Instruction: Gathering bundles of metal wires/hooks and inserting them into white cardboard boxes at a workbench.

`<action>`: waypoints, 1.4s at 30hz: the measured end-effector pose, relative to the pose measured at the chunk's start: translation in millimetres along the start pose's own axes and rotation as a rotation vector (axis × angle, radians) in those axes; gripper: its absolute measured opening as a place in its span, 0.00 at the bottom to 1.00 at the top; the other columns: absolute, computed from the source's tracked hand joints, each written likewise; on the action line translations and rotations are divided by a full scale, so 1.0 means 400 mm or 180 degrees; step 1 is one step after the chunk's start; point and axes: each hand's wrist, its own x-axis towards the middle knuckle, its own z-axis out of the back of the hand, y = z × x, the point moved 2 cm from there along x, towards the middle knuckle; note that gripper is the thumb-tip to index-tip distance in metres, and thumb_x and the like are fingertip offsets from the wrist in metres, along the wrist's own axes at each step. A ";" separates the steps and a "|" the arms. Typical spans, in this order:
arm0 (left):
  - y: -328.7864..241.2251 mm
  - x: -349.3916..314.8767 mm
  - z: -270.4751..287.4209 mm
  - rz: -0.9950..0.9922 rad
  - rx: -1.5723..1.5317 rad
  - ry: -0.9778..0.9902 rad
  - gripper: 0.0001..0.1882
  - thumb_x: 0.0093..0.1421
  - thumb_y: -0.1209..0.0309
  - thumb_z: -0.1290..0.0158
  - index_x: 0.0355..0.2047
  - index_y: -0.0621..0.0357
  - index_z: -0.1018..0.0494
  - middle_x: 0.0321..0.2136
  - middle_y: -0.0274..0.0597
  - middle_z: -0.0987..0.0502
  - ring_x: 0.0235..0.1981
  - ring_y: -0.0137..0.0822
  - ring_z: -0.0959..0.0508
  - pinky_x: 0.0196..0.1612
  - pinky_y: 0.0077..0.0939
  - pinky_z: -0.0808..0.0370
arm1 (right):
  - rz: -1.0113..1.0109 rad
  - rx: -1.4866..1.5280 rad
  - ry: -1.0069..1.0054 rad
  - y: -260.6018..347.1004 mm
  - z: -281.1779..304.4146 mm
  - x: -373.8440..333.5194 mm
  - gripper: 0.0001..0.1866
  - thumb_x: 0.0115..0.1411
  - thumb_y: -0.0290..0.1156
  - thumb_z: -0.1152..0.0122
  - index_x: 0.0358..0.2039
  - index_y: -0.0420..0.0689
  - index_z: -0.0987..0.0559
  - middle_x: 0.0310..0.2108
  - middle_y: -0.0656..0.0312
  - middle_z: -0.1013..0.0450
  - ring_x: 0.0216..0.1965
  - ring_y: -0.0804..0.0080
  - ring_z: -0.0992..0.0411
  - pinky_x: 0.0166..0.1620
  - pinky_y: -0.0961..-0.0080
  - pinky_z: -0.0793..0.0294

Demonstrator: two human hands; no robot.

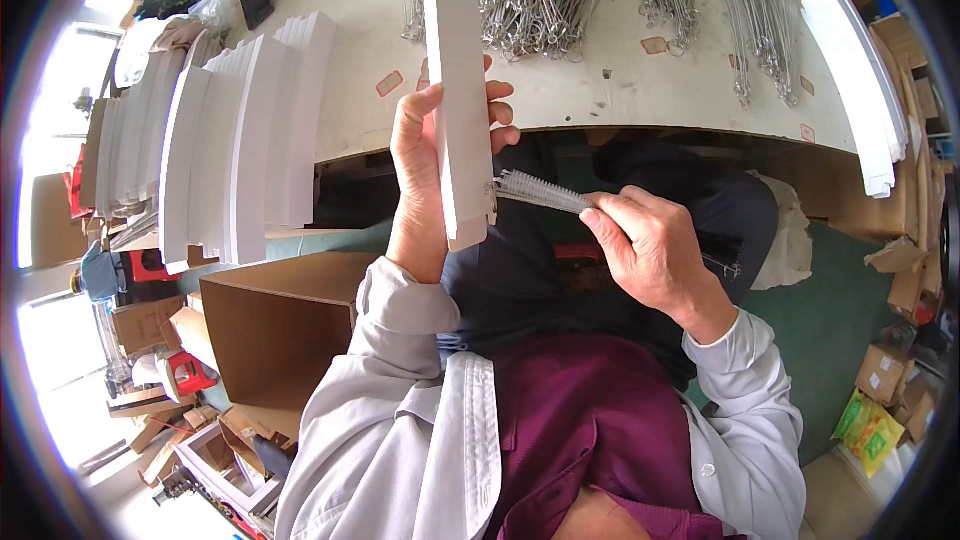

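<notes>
My left hand [422, 155] is closed around a long, narrow white carton [463, 110], its fingers wrapping over the right side. The carton stretches from above my lap out over the table edge. In my right hand [655, 248] is a small bundle of thin wire brushes [542, 192], pinched between thumb and fingers. Their pale bristles point left and reach the carton's near end; whether the tips are inside or just beside it, I cannot tell. Wire ends [728, 266] show past my right wrist.
Piles of looped wire brushes [540, 0] lie along the table [570, 100]. White cartons stand in a row [250, 140] at the left, and more lie stacked [850, 80] at the right. An open cardboard box [280, 330] sits below the table, left of my lap.
</notes>
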 end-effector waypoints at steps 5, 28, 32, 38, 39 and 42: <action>0.018 -0.012 -0.006 -0.0230 0.0338 -0.0245 0.38 0.63 0.55 0.45 0.64 0.72 0.38 0.40 0.53 0.22 0.38 0.42 0.21 0.45 0.39 0.19 | 0.0034 -0.0280 -0.0012 0.006 0.001 -0.001 0.08 0.66 0.31 0.36 0.34 0.39 0.19 0.22 0.56 0.30 0.21 0.55 0.28 0.24 0.63 0.29; -0.070 -0.011 0.003 -0.1093 0.0310 -0.0570 0.25 0.68 0.64 0.47 0.59 0.68 0.34 0.35 0.52 0.23 0.34 0.40 0.25 0.43 0.41 0.25 | -0.1467 0.2297 0.0862 -0.043 -0.022 -0.051 0.20 0.75 0.40 0.44 0.35 0.34 0.15 0.17 0.71 0.34 0.20 0.86 0.40 0.23 0.80 0.39; -0.057 -0.009 0.011 -0.0999 0.0144 -0.0554 0.23 0.68 0.64 0.47 0.57 0.69 0.31 0.35 0.53 0.23 0.34 0.41 0.25 0.43 0.41 0.26 | -0.1605 0.2412 0.0925 -0.042 -0.027 -0.048 0.20 0.75 0.40 0.44 0.35 0.35 0.15 0.17 0.71 0.34 0.20 0.86 0.40 0.24 0.81 0.38; -0.037 -0.009 0.019 -0.0916 -0.0041 -0.0735 0.21 0.68 0.64 0.46 0.54 0.70 0.28 0.35 0.53 0.23 0.34 0.42 0.25 0.43 0.41 0.26 | -0.1399 0.1968 0.0749 -0.032 -0.035 -0.052 0.18 0.74 0.37 0.43 0.34 0.34 0.16 0.16 0.68 0.34 0.20 0.85 0.38 0.24 0.80 0.36; -0.037 -0.007 0.030 -0.0931 -0.0032 -0.0687 0.21 0.68 0.63 0.46 0.54 0.69 0.28 0.35 0.53 0.22 0.35 0.42 0.24 0.44 0.42 0.25 | -0.1179 0.1824 0.0619 -0.027 -0.033 -0.050 0.18 0.74 0.36 0.42 0.33 0.34 0.16 0.16 0.67 0.34 0.20 0.84 0.38 0.24 0.79 0.36; -0.031 -0.009 0.037 -0.0891 -0.0097 -0.0556 0.21 0.69 0.62 0.47 0.54 0.67 0.28 0.35 0.52 0.22 0.35 0.42 0.22 0.45 0.44 0.23 | -0.1062 0.1620 0.0550 -0.021 -0.031 -0.046 0.18 0.73 0.36 0.42 0.32 0.34 0.16 0.16 0.66 0.34 0.20 0.83 0.38 0.24 0.77 0.36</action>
